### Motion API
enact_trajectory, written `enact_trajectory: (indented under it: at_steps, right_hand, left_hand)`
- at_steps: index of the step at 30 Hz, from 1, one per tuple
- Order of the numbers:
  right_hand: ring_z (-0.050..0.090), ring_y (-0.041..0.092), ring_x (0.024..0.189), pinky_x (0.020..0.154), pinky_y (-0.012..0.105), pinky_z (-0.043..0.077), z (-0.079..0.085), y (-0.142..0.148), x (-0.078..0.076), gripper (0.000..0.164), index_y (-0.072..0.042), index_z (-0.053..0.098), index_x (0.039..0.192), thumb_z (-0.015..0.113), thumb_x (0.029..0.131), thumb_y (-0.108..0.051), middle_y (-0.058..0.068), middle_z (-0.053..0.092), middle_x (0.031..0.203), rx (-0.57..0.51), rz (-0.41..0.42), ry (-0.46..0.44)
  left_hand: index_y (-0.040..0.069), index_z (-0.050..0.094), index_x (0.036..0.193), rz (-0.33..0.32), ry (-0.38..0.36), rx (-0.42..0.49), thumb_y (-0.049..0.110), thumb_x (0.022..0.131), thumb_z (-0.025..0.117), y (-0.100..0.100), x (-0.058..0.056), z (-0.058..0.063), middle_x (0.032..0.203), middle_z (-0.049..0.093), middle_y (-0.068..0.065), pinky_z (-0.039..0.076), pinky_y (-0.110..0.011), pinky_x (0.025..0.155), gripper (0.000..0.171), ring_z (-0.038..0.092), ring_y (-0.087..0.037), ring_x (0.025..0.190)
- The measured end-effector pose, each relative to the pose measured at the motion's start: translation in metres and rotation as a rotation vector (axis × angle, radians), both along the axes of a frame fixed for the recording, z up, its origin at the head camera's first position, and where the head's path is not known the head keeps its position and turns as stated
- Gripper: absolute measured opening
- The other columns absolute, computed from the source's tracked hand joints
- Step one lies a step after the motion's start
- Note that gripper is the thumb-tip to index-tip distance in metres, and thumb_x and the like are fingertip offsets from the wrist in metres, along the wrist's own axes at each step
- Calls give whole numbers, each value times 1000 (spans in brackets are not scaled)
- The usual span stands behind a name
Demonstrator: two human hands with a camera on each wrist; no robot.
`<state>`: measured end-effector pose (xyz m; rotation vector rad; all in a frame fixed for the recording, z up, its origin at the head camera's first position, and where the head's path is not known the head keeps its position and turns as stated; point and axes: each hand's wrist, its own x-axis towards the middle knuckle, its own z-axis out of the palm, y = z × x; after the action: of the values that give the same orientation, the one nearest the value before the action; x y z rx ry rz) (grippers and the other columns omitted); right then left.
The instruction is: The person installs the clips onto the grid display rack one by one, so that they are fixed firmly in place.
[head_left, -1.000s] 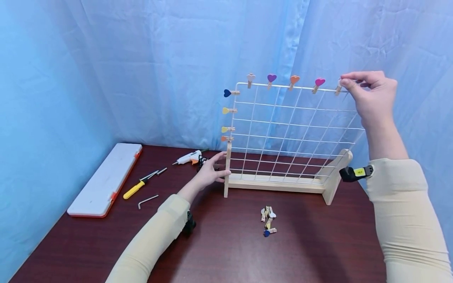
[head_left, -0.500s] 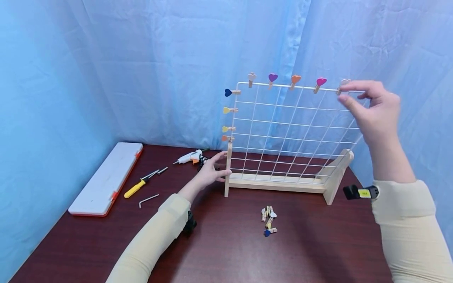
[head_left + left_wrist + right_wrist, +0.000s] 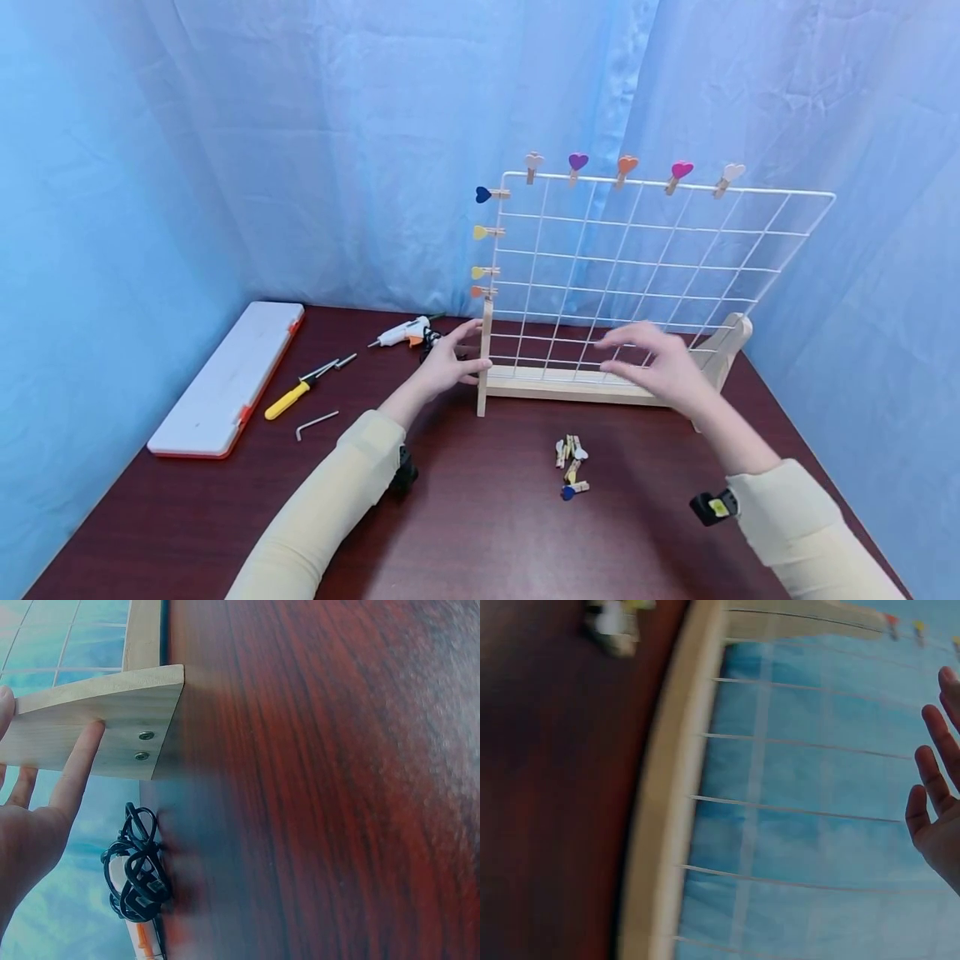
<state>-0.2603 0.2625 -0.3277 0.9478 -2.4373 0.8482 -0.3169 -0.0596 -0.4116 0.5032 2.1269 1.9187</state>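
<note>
Dark red, shiny wood makes the table (image 3: 487,533), and a pile of loose wooden clips (image 3: 572,472) lies on it, not yet on the grid (image 3: 624,259). Past them, the right hand (image 3: 660,367) floats with finger and thumb apart, holding nothing. The left hand (image 3: 444,365), fingers spread, touches the side of the pale wooden stand (image 3: 573,389). The grid is white wire in thin squares. Nine heart clips (image 3: 577,162) sit on its left and top edges, so more than half seem done.
</note>
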Motion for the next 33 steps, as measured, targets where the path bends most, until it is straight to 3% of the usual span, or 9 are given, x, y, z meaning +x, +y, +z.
enact_trajectory:
  at_steps: [8, 14, 21, 28, 33]
  right_hand:
    - [51, 5, 96, 79, 25, 45, -76, -13, 0, 30, -26, 65, 102, 73, 73, -31, -14, 59, 101, 167, 120, -117]
    - [52, 6, 90, 78, 29, 45, -109, -23, -3, 22, -24, 67, 92, 74, 72, -30, -16, 59, 93, 284, 188, -169]
    - [49, 7, 79, 68, 24, 44, -122, -29, -1, 17, -29, 64, 79, 71, 72, -42, -16, 55, 82, 360, 144, -256]
    - [47, 8, 74, 63, 21, 40, -123, -31, 0, 23, -32, 60, 73, 70, 67, -52, -17, 54, 77, 419, 58, -244]
    - [46, 7, 73, 62, 21, 39, -122, -31, 0, 23, -35, 57, 68, 71, 65, -52, -18, 52, 73, 416, 32, -266]
  left_hand:
    - [32, 34, 135, 50, 45, -18, 17, 79, 68, 1, -6, -11, 137, 34, 3, 54, -45, 69, 67, 40, -28, 118]
    - [31, 34, 135, 58, 49, -9, 13, 80, 67, 2, -6, -13, 136, 34, 3, 55, -44, 68, 66, 41, -29, 118]
    - [29, 33, 136, 33, 43, -16, 13, 81, 66, 1, -5, -13, 138, 32, 0, 55, -42, 67, 67, 40, -31, 118]
    - [22, 28, 139, -17, -8, 8, 13, 80, 66, -1, 7, 8, 141, 27, -6, 50, -52, 77, 70, 36, -34, 122]
    - [25, 30, 139, -6, 1, 8, 14, 80, 66, -1, 4, 4, 141, 28, -3, 51, -51, 76, 70, 37, -33, 121]
